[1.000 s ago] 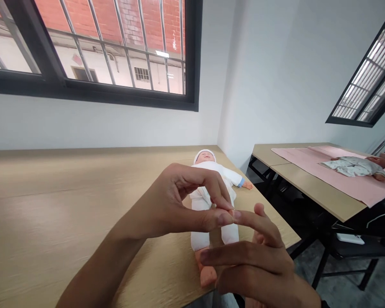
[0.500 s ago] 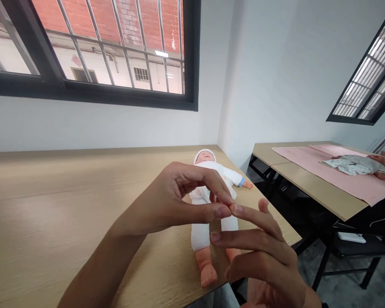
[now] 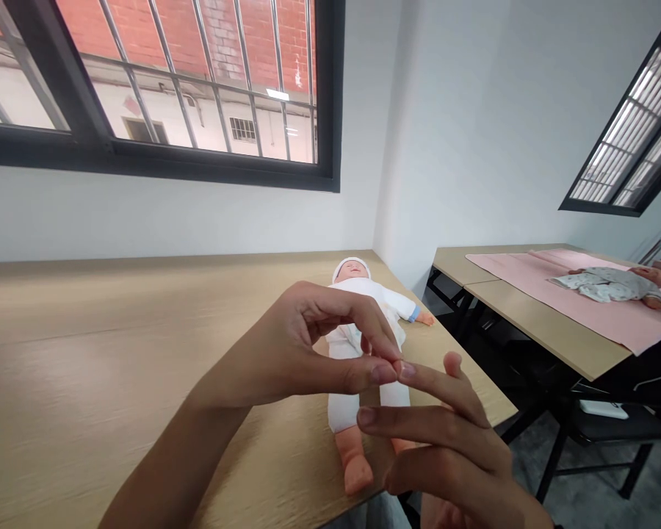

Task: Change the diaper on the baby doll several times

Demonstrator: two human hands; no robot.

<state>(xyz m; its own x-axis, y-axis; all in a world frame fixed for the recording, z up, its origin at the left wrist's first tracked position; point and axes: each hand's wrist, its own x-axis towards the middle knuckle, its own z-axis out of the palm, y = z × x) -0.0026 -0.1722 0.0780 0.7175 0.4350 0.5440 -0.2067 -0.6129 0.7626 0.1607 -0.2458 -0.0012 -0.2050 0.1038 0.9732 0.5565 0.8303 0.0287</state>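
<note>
My left hand [image 3: 330,342] is closed in a pinch, thumb and forefinger pressed on a fingertip of my right hand [image 3: 457,433]. The right hand's fingers are stretched out and spread, and I see nothing held in them. Both hands hover above a baby doll [image 3: 344,408] lying on its back on the wooden table [image 3: 115,382]. White cap, white top with a blue cuff and white trousers dress the doll; its feet are bare and point toward me. My hands cover part of its trunk and legs.
To the right stands a second table [image 3: 562,345] with a pink cloth [image 3: 529,283]. Another doll [image 3: 611,283] in patterned clothes lies on that cloth. Below it is a black chair [image 3: 639,426] with a white object [image 3: 604,408] on its seat. A barred window [image 3: 209,81] is ahead.
Both hands have sunk very slightly, and the right hand's lower fingers have shifted a little. The pinch on the right fingertip persists. The doll has not moved.
</note>
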